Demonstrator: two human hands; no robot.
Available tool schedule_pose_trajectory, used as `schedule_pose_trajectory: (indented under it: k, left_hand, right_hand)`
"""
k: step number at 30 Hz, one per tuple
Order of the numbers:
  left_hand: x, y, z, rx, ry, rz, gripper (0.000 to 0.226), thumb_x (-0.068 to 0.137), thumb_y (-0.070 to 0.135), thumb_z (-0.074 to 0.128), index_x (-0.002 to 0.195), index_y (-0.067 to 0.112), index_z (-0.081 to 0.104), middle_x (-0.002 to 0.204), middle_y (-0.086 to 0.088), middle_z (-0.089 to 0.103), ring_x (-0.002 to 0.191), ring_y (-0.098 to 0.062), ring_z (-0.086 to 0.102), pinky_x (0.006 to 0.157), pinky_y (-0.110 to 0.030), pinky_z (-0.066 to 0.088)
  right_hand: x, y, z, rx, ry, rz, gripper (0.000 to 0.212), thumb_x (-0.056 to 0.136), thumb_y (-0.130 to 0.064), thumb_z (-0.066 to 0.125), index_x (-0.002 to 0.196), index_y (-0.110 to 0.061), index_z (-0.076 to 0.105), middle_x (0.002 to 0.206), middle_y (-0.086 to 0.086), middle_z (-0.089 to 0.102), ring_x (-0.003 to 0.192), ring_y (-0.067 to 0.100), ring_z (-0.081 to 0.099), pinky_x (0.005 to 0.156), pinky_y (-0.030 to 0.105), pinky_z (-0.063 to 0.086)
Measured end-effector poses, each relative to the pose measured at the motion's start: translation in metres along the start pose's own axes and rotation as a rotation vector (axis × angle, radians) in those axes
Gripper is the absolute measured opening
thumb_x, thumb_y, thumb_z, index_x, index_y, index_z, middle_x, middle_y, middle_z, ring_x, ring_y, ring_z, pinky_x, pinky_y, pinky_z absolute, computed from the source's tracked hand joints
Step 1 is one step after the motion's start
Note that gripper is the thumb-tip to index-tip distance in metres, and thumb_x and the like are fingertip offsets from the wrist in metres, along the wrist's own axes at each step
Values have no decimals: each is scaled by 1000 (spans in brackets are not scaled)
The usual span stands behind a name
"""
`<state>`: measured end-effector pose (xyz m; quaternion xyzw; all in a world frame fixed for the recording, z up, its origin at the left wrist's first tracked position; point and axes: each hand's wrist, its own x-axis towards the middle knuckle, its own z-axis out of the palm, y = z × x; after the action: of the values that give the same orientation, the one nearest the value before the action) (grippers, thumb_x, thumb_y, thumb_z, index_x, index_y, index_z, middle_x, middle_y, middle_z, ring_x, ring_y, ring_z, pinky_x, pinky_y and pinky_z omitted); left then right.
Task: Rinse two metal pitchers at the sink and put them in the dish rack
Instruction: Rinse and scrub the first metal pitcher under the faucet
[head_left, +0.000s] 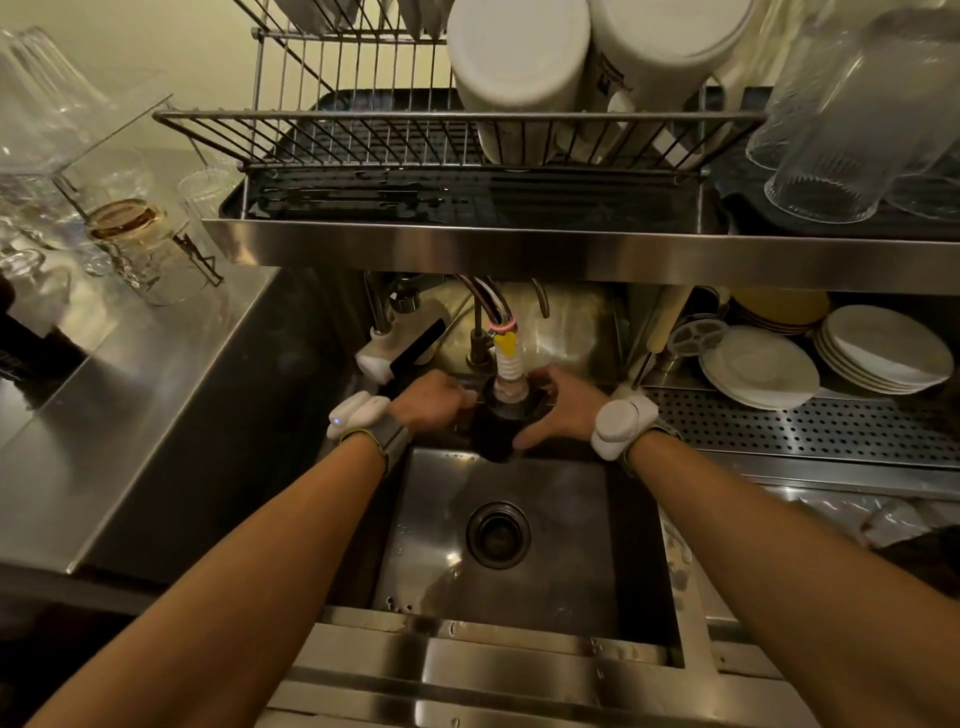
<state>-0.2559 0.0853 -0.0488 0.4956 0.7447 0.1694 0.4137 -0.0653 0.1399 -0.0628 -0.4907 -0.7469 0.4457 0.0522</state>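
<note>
A dark metal pitcher (493, 431) is held upright under the tap spout (508, 358), whose white ribbed nozzle reaches into its mouth. My left hand (431, 402) is closed at the pitcher's left side, where its handle seems to be. My right hand (558, 408) wraps the pitcher's right side, thumb spread below. Both hands are over the back edge of the steel sink (571, 519). The wire dish rack (363, 140) stands on the shelf above the sink. A second pitcher is not visible.
Two white containers (519, 67) stand upside down in the rack's right part. Ribbed glasses (831, 130) sit at the far right. White plates (758, 366) are stacked under the shelf. Glassware (119, 228) crowds the left counter. A black-and-white sprayer (400, 348) hangs left of the tap.
</note>
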Motion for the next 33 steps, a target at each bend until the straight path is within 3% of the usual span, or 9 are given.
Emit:
schedule_pose_trajectory:
  k: [4, 8, 12, 16, 20, 23, 26, 29, 33]
  left_hand:
    - [-1, 2, -2, -223, -89, -21, 23, 98, 16, 46, 82, 11, 61, 88, -11, 60, 76, -15, 56, 63, -22, 44]
    - [-3, 1, -5, -288, -145, -22, 22, 100, 13, 43, 85, 10, 58, 84, -8, 60, 73, -10, 56, 60, -17, 47]
    - [-2, -3, -16, -158, -127, -12, 29, 100, 29, 43, 100, 9, 65, 100, -10, 64, 86, -15, 59, 63, -22, 45]
    - [5, -4, -33, -85, 25, 7, 45, 102, 36, 34, 116, 5, 63, 119, -11, 64, 102, -20, 58, 67, -24, 42]
    - [8, -8, -37, 26, 94, 13, 44, 101, 35, 37, 110, 4, 67, 114, -15, 66, 96, -21, 59, 88, -33, 43]
    - [9, -13, -36, 38, 82, 25, 42, 100, 34, 39, 105, 3, 67, 105, -17, 67, 88, -20, 58, 84, -34, 45]
    - [10, -13, -36, 67, 93, 33, 41, 100, 35, 39, 103, 5, 67, 94, -11, 64, 84, -19, 57, 76, -30, 43]
    - [9, -13, -37, 82, 96, 49, 39, 100, 34, 39, 102, 7, 66, 88, -5, 61, 83, -17, 56, 78, -31, 42]
    - [10, -15, -42, 92, 104, 50, 36, 100, 35, 40, 98, 11, 66, 88, -3, 63, 85, -17, 58, 81, -31, 44]
  right_hand:
    - [9, -3, 5, 100, 66, -52, 94, 57, -22, 90, 136, -14, 39, 132, 3, 54, 120, 19, 51, 94, 24, 38]
    - [19, -6, 9, 74, 107, -104, 85, 54, -25, 90, 127, -17, 47, 124, 2, 58, 113, 20, 55, 95, 32, 45]
    - [16, -7, 8, 45, 96, -118, 80, 56, -22, 89, 125, -17, 49, 117, -1, 59, 104, 17, 56, 87, 28, 46]
    - [12, -16, 12, 49, 142, -122, 75, 56, -23, 89, 120, -17, 51, 110, -3, 59, 98, 16, 57, 80, 26, 46]
    - [9, -13, 11, -2, 92, -128, 75, 55, -23, 89, 119, -17, 52, 110, -3, 60, 99, 17, 58, 85, 29, 49]
    - [11, -14, 8, 41, 145, -95, 77, 56, -20, 88, 123, -17, 50, 110, -4, 56, 100, 15, 54, 83, 27, 44]
    - [15, -19, 9, -2, 70, -99, 76, 52, -26, 90, 118, -19, 53, 108, -2, 63, 97, 18, 61, 85, 32, 52]
    - [15, -17, 5, 0, 69, -88, 76, 56, -22, 89, 122, -16, 51, 109, -3, 59, 98, 17, 58, 78, 24, 49]
    - [17, -23, 4, -8, 68, -107, 75, 55, -24, 89, 120, -17, 53, 109, 0, 63, 97, 19, 61, 81, 29, 50]
